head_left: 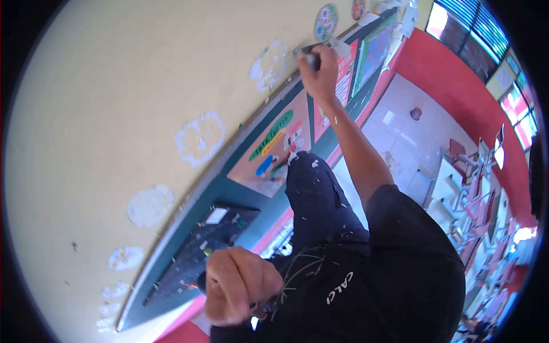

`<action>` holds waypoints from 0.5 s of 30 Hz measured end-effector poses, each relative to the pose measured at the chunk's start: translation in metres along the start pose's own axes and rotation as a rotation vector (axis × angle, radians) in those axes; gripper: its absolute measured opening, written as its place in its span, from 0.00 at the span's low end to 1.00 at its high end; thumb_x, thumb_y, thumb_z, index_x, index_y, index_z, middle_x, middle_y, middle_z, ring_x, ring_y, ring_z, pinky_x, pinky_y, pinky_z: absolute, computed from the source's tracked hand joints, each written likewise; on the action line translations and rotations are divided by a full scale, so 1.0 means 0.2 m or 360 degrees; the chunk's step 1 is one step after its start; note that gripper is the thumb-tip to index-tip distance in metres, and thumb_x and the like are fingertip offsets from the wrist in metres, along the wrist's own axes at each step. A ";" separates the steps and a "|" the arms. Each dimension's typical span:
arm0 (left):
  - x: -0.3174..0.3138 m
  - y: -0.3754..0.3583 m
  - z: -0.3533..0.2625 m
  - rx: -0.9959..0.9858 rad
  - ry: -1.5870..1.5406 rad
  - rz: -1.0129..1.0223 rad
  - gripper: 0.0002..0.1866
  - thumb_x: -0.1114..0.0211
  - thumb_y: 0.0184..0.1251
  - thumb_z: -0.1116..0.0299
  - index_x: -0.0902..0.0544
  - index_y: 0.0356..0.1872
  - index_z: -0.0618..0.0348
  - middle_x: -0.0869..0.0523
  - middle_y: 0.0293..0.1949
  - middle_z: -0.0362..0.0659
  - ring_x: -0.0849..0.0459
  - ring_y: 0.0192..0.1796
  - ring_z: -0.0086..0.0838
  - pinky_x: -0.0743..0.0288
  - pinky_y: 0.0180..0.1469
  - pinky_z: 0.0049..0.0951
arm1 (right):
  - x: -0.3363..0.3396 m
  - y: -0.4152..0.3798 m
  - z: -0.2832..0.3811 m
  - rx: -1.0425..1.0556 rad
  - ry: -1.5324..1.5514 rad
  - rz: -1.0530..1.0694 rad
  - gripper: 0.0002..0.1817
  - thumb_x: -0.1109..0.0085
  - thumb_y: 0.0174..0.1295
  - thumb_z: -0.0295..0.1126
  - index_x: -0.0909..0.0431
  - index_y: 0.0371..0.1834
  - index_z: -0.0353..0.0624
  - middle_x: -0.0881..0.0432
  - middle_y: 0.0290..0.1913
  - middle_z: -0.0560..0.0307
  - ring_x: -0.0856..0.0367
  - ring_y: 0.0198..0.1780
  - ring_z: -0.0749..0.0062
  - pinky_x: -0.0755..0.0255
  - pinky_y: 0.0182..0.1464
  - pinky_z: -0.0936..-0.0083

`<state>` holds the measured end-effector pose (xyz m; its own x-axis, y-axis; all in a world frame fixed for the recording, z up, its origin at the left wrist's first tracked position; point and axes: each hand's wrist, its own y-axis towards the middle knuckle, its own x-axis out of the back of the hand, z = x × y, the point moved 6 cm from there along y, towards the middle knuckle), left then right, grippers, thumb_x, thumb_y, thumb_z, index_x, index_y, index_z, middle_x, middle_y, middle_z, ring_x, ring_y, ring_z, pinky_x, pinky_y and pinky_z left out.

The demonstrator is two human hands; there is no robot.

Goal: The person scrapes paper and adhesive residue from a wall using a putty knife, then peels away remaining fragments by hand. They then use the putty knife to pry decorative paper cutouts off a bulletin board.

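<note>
My right hand reaches up on an outstretched arm to the top edge of the wall board. Its fingers are closed around a small dark grey object, too small to identify, beside a paper cutout. Close to the camera, my left hand is curled with its fingers pressed together. A dark rounded shape shows beside it, and whether the hand holds anything is hidden. Whitish peeled patches mark the cream wall above the board.
Posters cover part of the board, with a dark panel lower left. White flecks dot my dark clothing. Desks and chairs stand on the tiled floor at right, near a red wall and windows.
</note>
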<state>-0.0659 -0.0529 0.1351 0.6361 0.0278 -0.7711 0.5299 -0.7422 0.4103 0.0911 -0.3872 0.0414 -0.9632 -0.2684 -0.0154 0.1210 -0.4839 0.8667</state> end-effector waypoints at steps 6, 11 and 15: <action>0.60 -0.49 0.16 0.0002 0.0081 -0.0891 0.03 0.41 0.65 0.73 0.25 0.33 0.59 0.34 0.26 0.35 0.38 0.22 0.17 0.43 0.24 0.21 | -0.01 0.00 0.05 -0.0323 -0.0059 0.0066 0.32 0.19 0.45 0.50 0.28 0.40 0.41 0.31 0.44 0.51 0.26 0.40 0.58 0.24 0.41 0.64; 0.74 -0.79 0.13 -0.0136 -0.0009 -0.1176 0.04 0.41 0.66 0.73 0.21 0.37 0.62 0.33 0.26 0.35 0.39 0.22 0.17 0.44 0.24 0.20 | -0.02 0.01 0.05 -0.0286 -0.0024 0.0090 0.27 0.21 0.49 0.48 0.28 0.35 0.42 0.30 0.36 0.55 0.27 0.35 0.63 0.28 0.32 0.66; 0.73 -0.82 0.07 -0.0223 0.0098 -0.1160 0.04 0.42 0.67 0.71 0.23 0.38 0.60 0.33 0.26 0.35 0.39 0.22 0.17 0.43 0.22 0.20 | -0.01 0.03 0.05 -0.0215 0.0041 0.0045 0.25 0.22 0.51 0.45 0.31 0.31 0.43 0.34 0.28 0.59 0.30 0.30 0.67 0.33 0.28 0.67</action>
<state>-0.0676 0.0627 -0.0514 0.1241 0.5212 -0.8443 0.8934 -0.4290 -0.1335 0.0915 -0.3805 0.0522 -0.9527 -0.3038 -0.0065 0.1806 -0.5833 0.7919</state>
